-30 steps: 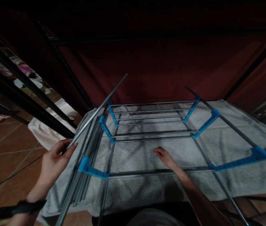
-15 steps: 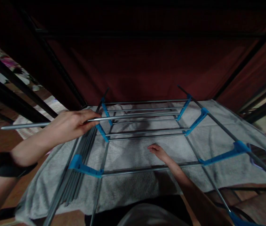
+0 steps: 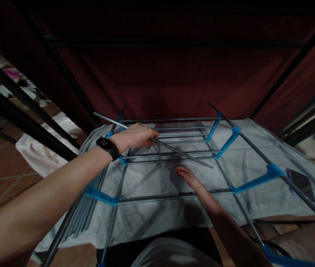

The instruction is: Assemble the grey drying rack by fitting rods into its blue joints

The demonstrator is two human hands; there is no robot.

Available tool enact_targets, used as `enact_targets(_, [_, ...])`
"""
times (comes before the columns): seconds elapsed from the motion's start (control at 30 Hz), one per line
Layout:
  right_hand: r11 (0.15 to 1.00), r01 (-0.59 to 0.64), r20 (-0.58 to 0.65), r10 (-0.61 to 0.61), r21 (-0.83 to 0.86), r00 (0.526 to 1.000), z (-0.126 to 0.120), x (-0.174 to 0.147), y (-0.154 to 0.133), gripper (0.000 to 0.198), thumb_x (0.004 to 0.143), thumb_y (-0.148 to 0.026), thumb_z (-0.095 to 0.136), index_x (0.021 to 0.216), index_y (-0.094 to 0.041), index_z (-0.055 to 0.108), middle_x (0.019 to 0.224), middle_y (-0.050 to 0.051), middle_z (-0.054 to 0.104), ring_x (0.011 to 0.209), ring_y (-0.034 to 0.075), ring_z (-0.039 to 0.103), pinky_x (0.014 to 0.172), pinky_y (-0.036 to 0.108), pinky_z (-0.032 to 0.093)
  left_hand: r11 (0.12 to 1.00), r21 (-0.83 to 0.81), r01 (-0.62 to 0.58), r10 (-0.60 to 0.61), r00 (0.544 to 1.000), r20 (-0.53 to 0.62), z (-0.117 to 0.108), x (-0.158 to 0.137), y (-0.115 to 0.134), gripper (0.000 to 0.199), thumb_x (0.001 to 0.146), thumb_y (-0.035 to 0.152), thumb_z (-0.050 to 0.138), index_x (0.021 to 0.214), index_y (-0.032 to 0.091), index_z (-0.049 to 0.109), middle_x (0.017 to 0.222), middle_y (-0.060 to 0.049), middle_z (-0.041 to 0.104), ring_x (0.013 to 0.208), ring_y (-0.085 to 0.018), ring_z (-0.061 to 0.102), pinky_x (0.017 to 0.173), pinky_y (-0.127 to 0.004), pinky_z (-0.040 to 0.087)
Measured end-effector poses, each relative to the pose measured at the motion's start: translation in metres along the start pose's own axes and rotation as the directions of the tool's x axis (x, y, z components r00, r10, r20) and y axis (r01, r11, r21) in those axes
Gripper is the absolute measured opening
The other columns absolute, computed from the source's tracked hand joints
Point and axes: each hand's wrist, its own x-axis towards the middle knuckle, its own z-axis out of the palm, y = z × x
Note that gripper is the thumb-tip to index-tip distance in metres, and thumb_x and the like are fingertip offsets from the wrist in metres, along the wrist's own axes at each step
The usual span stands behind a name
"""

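My left hand (image 3: pixel 141 135) is closed around a thin grey metal tube (image 3: pixel 185 152), which slants down to the right above the rack. The rack (image 3: pixel 151 199) is a frame of metal tubes joined by blue plastic brackets (image 3: pixel 224 142). My right hand (image 3: pixel 184 173) hovers inside the frame over the towel, below the tube's right end, touching neither. Its fingers are bent and partly in shadow; whether they hold anything is hidden.
A grey towel (image 3: pixel 143 222) lies under the rack. Several loose tubes (image 3: pixel 83 218) lie side by side on its left. A phone (image 3: pixel 301 184) rests at the right. Dark red panels (image 3: pixel 174 81) with black bars stand behind, and a striped cloth (image 3: pixel 47 148) lies on the tiled floor.
My left hand has carried the tube to the right, over the rack, and the tube has turned from nearly level to slanting. My right hand stays about where it was.
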Motion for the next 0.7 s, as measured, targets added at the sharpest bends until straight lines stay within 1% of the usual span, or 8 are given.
enact_targets(0.07, [1.000, 0.011, 0.007, -0.011, 0.006, 1.000, 0.000, -0.001, -0.002, 0.025, 0.066, -0.037, 0.079, 0.087, -0.024, 0.080, 0.090, 0.003, 0.076, 0.089, 0.021, 0.067, 0.085, 0.035, 0.053, 1.000, -0.008, 0.002, -0.002, 1.000, 0.004, 0.009, 0.010, -0.002, 0.028, 0.094, 0.044, 0.061, 0.116, 0.030, 0.071, 0.108, -0.003, 0.076, 0.103, -0.023, 0.069, 0.091, -0.032, 0.048])
enact_targets(0.2, [0.999, 0.008, -0.013, -0.007, 0.047, 1.000, -0.001, 0.000, 0.002, 0.027, 0.065, -0.035, 0.079, 0.089, -0.024, 0.079, 0.094, 0.004, 0.076, 0.091, 0.021, 0.067, 0.088, 0.036, 0.052, 0.999, -0.050, 0.013, -0.015, 0.999, -0.046, 0.032, 0.023, -0.002, 0.028, 0.096, 0.042, 0.058, 0.116, 0.028, 0.073, 0.113, -0.005, 0.076, 0.109, -0.023, 0.068, 0.093, -0.031, 0.049])
enact_targets(0.27, [0.998, -0.001, -0.037, 0.004, 0.065, 0.999, -0.002, 0.003, 0.007, 0.026, 0.064, -0.035, 0.078, 0.087, -0.024, 0.079, 0.092, 0.003, 0.076, 0.089, 0.021, 0.066, 0.088, 0.037, 0.052, 0.998, -0.059, 0.024, -0.026, 0.999, -0.027, 0.036, 0.029, 0.002, 0.028, 0.096, 0.040, 0.058, 0.115, 0.027, 0.074, 0.114, -0.006, 0.076, 0.109, -0.023, 0.069, 0.094, -0.032, 0.049])
enact_targets(0.37, [0.997, -0.016, -0.044, 0.019, 0.074, 0.999, -0.002, 0.009, 0.013, 0.024, 0.062, -0.036, 0.078, 0.084, -0.025, 0.077, 0.088, 0.002, 0.075, 0.085, 0.021, 0.065, 0.086, 0.037, 0.052, 0.998, -0.032, 0.049, -0.049, 0.999, 0.001, 0.027, 0.044, 0.011, 0.027, 0.094, 0.033, 0.059, 0.112, 0.023, 0.076, 0.115, -0.009, 0.076, 0.110, -0.026, 0.069, 0.096, -0.035, 0.049])
enact_targets(0.47, [0.994, -0.021, -0.037, 0.025, 0.106, 0.999, -0.003, 0.012, 0.015, 0.028, 0.060, -0.038, 0.080, 0.085, -0.025, 0.077, 0.087, 0.003, 0.075, 0.086, 0.021, 0.065, 0.085, 0.037, 0.052, 0.997, -0.060, 0.058, -0.060, 0.997, -0.037, 0.014, 0.058, 0.020, 0.025, 0.093, 0.031, 0.061, 0.111, 0.024, 0.077, 0.116, -0.008, 0.076, 0.112, -0.025, 0.068, 0.098, -0.035, 0.048])
enact_targets(0.53, [0.992, -0.031, -0.050, 0.037, 0.121, 0.998, -0.004, 0.012, 0.015, 0.030, 0.058, -0.038, 0.082, 0.085, -0.026, 0.077, 0.087, 0.003, 0.075, 0.087, 0.022, 0.066, 0.086, 0.038, 0.052, 0.989, -0.128, 0.081, -0.091, 0.993, -0.076, 0.013, 0.062, 0.024, 0.026, 0.092, 0.034, 0.063, 0.113, 0.027, 0.076, 0.117, -0.006, 0.076, 0.112, -0.024, 0.068, 0.097, -0.032, 0.049])
enact_targets(0.6, [0.992, -0.043, -0.060, 0.050, 0.117, 0.997, -0.004, 0.011, 0.014, 0.030, 0.057, -0.038, 0.082, 0.084, -0.026, 0.078, 0.086, 0.003, 0.075, 0.088, 0.023, 0.066, 0.087, 0.038, 0.052, 0.972, -0.197, 0.129, -0.154, 0.981, -0.118, 0.023, 0.060, 0.028, 0.027, 0.092, 0.036, 0.065, 0.114, 0.027, 0.076, 0.116, -0.006, 0.076, 0.112, -0.024, 0.069, 0.095, -0.032, 0.050])
enact_targets(0.7, [0.993, -0.053, -0.052, 0.059, 0.107, 0.997, -0.006, 0.009, 0.012, 0.029, 0.058, -0.039, 0.083, 0.084, -0.026, 0.078, 0.088, 0.003, 0.076, 0.088, 0.022, 0.066, 0.089, 0.038, 0.052, 0.941, -0.288, 0.180, -0.231, 0.960, -0.157, 0.053, 0.047, 0.041, 0.027, 0.095, 0.040, 0.062, 0.113, 0.026, 0.076, 0.110, -0.007, 0.078, 0.108, -0.026, 0.071, 0.090, -0.033, 0.051])
